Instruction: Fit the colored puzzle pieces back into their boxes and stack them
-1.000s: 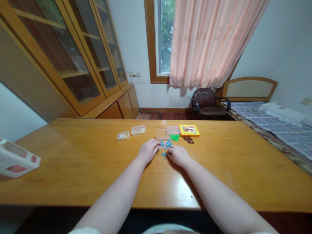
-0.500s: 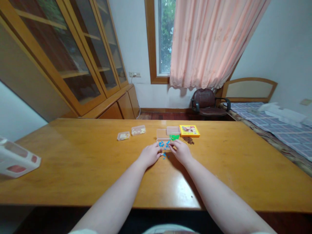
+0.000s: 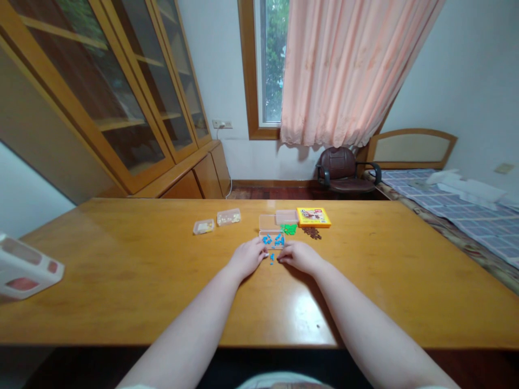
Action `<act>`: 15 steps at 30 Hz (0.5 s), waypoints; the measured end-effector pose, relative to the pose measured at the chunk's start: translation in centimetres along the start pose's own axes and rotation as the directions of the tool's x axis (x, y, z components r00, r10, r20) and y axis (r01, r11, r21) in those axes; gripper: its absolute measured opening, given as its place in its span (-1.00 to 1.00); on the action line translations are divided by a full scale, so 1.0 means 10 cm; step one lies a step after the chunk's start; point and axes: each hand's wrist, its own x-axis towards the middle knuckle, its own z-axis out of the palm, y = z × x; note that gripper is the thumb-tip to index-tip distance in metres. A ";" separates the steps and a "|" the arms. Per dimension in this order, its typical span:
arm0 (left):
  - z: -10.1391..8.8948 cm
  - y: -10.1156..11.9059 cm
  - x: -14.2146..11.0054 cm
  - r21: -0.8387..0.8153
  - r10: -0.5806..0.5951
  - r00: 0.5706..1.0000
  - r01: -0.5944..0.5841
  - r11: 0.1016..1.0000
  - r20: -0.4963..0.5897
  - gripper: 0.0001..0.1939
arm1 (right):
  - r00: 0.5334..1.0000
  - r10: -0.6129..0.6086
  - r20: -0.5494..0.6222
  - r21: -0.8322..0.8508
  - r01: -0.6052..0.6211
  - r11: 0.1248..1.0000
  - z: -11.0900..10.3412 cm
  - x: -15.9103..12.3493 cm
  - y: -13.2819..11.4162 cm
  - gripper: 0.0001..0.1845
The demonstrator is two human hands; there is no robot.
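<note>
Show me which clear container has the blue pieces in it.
The open container nearest the left hand and right hand. Blue pieces show inside it alone; the two containers on the left hold pale contents.

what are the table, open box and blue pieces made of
Table: wood or veneer, glossy; visible grain, bright reflection. Open box: likely smooth clear plastic; table colour shows through. Blue pieces: probably plastic, bright even colour; finish too small to tell.

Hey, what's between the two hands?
In the head view, a few loose blue pieces lie on the table between the left hand and right hand. Just beyond is a clear box holding more blue pieces.
</note>
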 end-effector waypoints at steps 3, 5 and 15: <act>-0.02 -0.01 0.01 -0.023 0.008 0.999 -0.009 1.000 -0.032 -0.88 | 1.000 -0.001 -0.002 -0.016 0.001 1.000 0.04 0.01 0.00 -0.87; -0.03 -0.01 0.03 -0.040 -0.016 0.996 0.013 0.999 -0.084 -0.86 | 1.000 0.011 -0.001 -0.055 -0.011 0.998 0.05 0.02 -0.03 -0.88; -0.07 0.02 0.02 -0.062 -0.047 0.993 0.040 0.997 -0.109 -0.81 | 0.998 0.051 -0.021 -0.131 -0.054 0.990 0.07 0.03 -0.09 -0.89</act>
